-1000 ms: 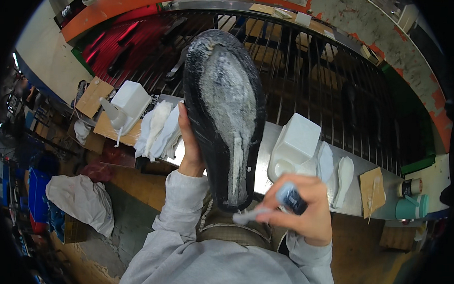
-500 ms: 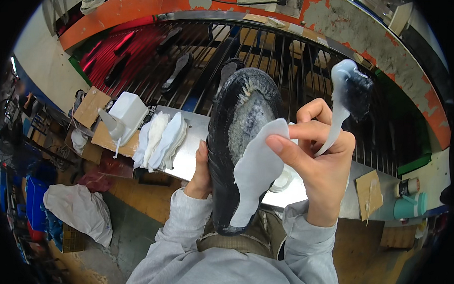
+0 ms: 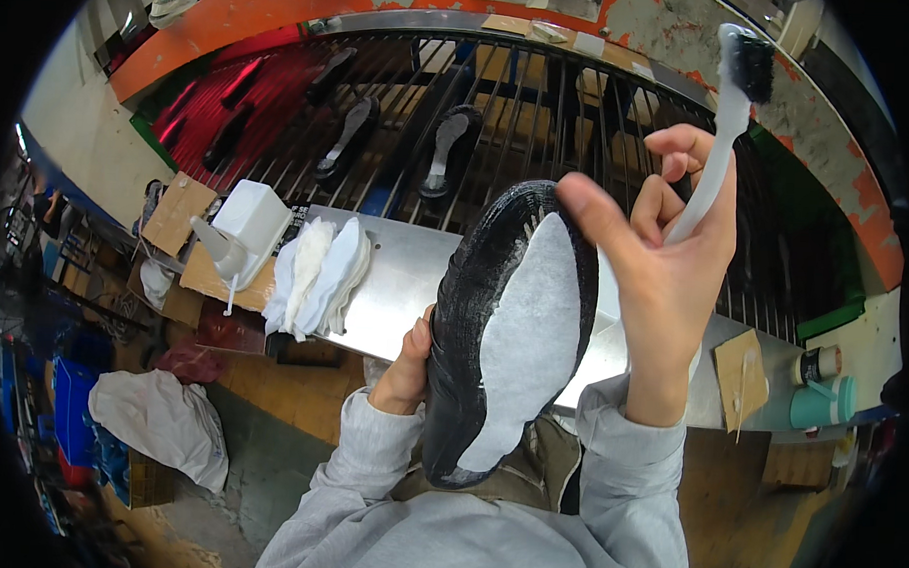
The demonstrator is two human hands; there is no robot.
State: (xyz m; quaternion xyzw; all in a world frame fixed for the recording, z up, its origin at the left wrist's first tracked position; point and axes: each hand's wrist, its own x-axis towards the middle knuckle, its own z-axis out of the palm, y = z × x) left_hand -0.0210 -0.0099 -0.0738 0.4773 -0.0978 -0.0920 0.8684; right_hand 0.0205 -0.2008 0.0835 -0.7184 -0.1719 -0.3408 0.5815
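My left hand [image 3: 403,370] grips the left side of a black shoe upper [image 3: 455,329], held bottom up with its heel end toward me. Along its underside lies a white sole-shaped filler piece [image 3: 533,327], flat within the gathered black margin. At the shoe's upper right, my right hand [image 3: 665,266] has its thumb by the toe edge. Tucked in that same hand is a glue brush [image 3: 718,143], its pale handle rising past the fingers and its dark bristles pointing up and right. White glue coats part of the brush head.
Behind the metal bench [image 3: 400,272] runs a rack of metal bars [image 3: 522,81], carrying several black shoes, including one with a white filler [image 3: 441,153]. To the left are a stack of white filler pieces [image 3: 324,279] and a white bottle [image 3: 251,222]. A teal container [image 3: 821,402] stands right.
The filler piece, pinched and partly lifted before, now lies flat on the shoe. My right fingers have let go of it, and the brush has swung higher and rightward. The shoe has tilted right.
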